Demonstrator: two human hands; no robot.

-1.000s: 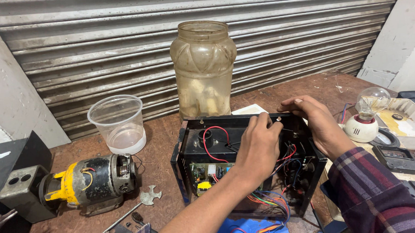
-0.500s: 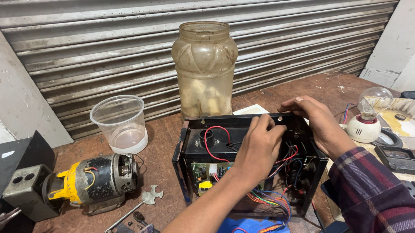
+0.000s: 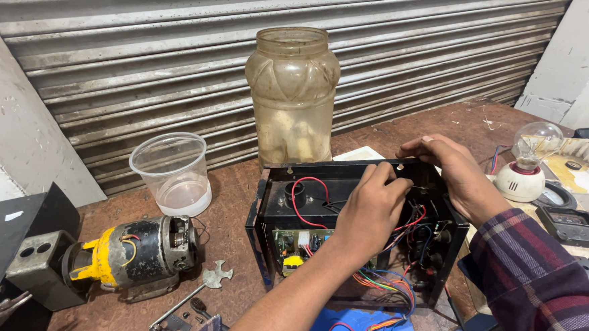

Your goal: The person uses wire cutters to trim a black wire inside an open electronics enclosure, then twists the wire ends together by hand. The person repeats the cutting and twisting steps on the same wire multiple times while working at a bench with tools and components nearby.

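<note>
An open black metal electronics box [image 3: 352, 236], full of red, blue and orange wires, is set near the front edge of the rusty brown counter [image 3: 235, 189], just in front of a tall cloudy plastic jar [image 3: 294, 95]. Its open side is turned upward, seemingly so the inside can be reached; its long axis runs left to right. The left hand [image 3: 371, 208] is lowered inside with fingers pinched together, on what cannot be told. The right hand [image 3: 453, 174] is curled over the far right rim, apparently steadying the box. A yellow-and-grey electric motor [image 3: 134, 254] lies well to the left.
</note>
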